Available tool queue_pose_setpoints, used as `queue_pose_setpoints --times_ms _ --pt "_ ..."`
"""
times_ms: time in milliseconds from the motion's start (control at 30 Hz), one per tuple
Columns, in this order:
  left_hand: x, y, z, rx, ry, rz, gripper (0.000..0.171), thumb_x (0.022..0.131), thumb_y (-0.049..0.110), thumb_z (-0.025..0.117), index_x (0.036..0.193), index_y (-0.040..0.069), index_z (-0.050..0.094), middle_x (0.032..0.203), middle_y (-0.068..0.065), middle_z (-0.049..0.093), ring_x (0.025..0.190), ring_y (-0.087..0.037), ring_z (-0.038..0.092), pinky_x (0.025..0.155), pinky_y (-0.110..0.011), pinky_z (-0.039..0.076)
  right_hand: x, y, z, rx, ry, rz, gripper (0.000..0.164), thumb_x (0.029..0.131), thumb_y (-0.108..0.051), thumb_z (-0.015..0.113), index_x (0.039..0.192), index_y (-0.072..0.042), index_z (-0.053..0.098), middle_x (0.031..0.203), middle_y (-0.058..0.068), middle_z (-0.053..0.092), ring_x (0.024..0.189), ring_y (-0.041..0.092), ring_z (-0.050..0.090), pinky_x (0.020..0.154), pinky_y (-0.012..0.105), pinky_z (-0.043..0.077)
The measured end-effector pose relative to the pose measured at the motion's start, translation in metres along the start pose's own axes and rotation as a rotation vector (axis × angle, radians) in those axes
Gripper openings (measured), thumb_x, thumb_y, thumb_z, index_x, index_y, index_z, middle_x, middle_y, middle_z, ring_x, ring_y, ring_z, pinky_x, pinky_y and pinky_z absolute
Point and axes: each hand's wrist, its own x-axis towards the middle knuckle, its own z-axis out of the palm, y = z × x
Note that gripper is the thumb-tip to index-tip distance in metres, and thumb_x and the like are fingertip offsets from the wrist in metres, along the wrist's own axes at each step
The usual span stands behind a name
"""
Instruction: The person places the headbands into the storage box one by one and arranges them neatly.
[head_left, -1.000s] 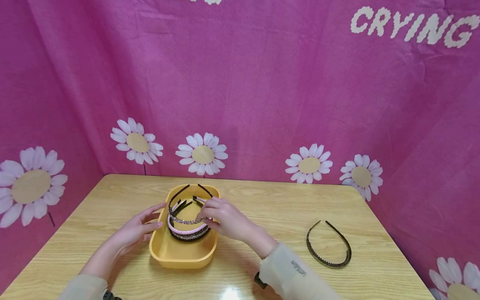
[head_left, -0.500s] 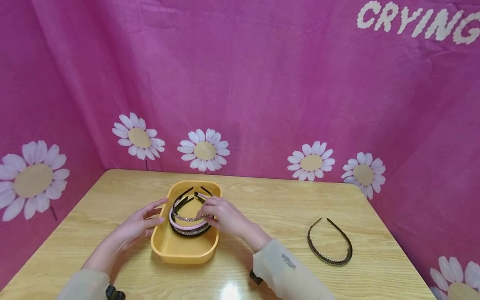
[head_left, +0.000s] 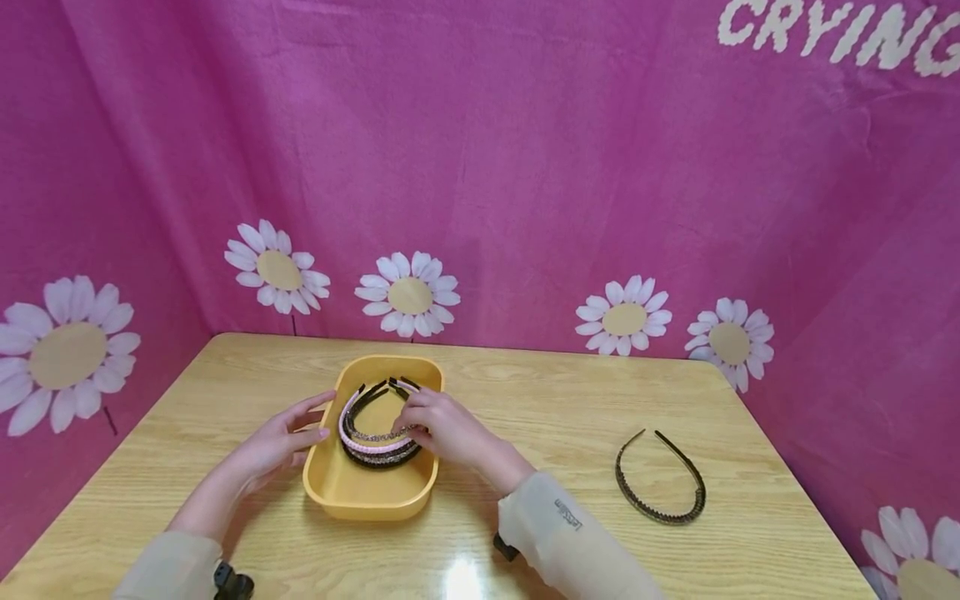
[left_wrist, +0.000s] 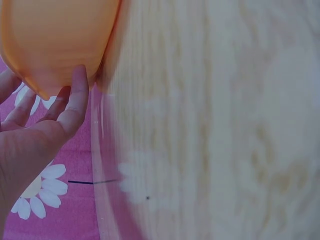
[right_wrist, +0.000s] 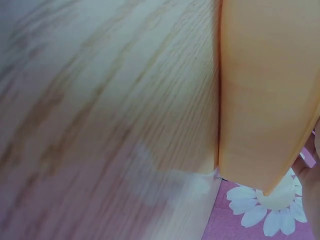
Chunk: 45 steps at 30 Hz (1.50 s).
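Observation:
A yellow plastic bin [head_left: 371, 507] holds a stack of several headbands, among them a pink headband [head_left: 358, 446] and black ones. My right hand [head_left: 446, 427] reaches over the bin's right rim and pinches a glittery headband [head_left: 371, 436], lying over the stack with its ends toward the far side. The fingertips are partly hidden behind the hand. My left hand [head_left: 281, 442] touches the bin's left side with fairly straight, spread fingers. In the left wrist view, these fingers [left_wrist: 79, 92] rest against the outer wall. The right wrist view catches only part of my right hand [right_wrist: 311, 172] at its edge.
A dark ridged headband [head_left: 667, 518] lies alone on the wooden table [head_left: 555, 417], to the right. Behind the table hangs a magenta cloth [head_left: 510, 208] with printed daisies. Black wrist straps [head_left: 232, 581] show at the cuffs.
My right hand has lowered the glittery headband into the bin, so its ends sit closer to the others. My left hand stays at the bin's side. The view has tilted slightly.

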Motion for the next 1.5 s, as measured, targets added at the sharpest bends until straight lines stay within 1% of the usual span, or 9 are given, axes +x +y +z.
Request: queue_pose_setpoints --times_ms 267,467,733,1033,1300,1500 --pt "0.0005 -0.0009 -0.0020 -0.014 -0.011 0.007 0.064 0.090 0.011 0.051 0.143 0.011 0.015 0.140 -0.027 0.020 0.116 -0.034 0.043 0.085 -0.045 0.048 0.0023 0.0002 0.0008 0.002 -0.017 -0.011 0.019 0.075 -0.006 0.067 0.089 -0.019 0.069 0.090 -0.007 0.060 0.091 0.008 0.053 0.084 0.015 0.042" --pt "0.0004 -0.0006 -0.0020 -0.013 -0.009 -0.003 0.064 0.090 0.011 0.051 0.143 0.013 0.017 0.140 -0.027 0.020 0.115 -0.033 0.044 0.085 -0.044 0.048 0.0016 0.0003 0.0011 0.011 -0.003 -0.008 0.020 0.075 -0.005 0.067 0.089 -0.019 0.068 0.090 -0.007 0.060 0.093 0.008 0.053 0.086 0.016 0.042" --pt "-0.0008 0.0012 -0.0014 0.009 0.015 -0.021 0.064 0.089 0.015 0.053 0.143 0.015 0.019 0.141 -0.026 0.019 0.116 -0.034 0.043 0.085 -0.043 0.048 0.0041 -0.0026 -0.0012 0.023 0.031 -0.028 0.019 0.076 -0.005 0.066 0.089 -0.019 0.067 0.089 -0.008 0.060 0.088 0.008 0.053 0.081 0.017 0.043" --pt "-0.0004 0.0017 -0.0001 -0.014 -0.002 -0.008 0.062 0.090 0.010 0.050 0.143 0.013 0.017 0.140 -0.027 0.019 0.116 -0.036 0.043 0.085 -0.045 0.048 0.0059 -0.0047 0.0004 0.036 -0.034 -0.025 0.019 0.076 -0.006 0.066 0.090 -0.019 0.068 0.088 -0.008 0.060 0.086 0.005 0.053 0.083 0.012 0.041" --pt "-0.0010 0.0018 0.0005 0.008 0.013 -0.012 0.063 0.089 0.010 0.052 0.142 0.014 0.018 0.140 -0.027 0.020 0.119 -0.038 0.038 0.087 -0.045 0.047 0.0060 -0.0055 -0.0014 0.032 -0.083 0.000 0.019 0.076 -0.008 0.067 0.091 -0.020 0.068 0.091 -0.009 0.060 0.091 0.006 0.053 0.088 0.014 0.040" --pt "-0.0010 0.0022 0.0009 0.010 0.014 -0.007 0.063 0.089 0.010 0.052 0.142 0.014 0.018 0.140 -0.027 0.020 0.120 -0.040 0.037 0.087 -0.045 0.046 0.0054 -0.0066 -0.0033 0.039 -0.100 -0.004 0.018 0.076 -0.010 0.068 0.091 -0.020 0.068 0.091 -0.008 0.061 0.091 0.006 0.053 0.088 0.013 0.040"
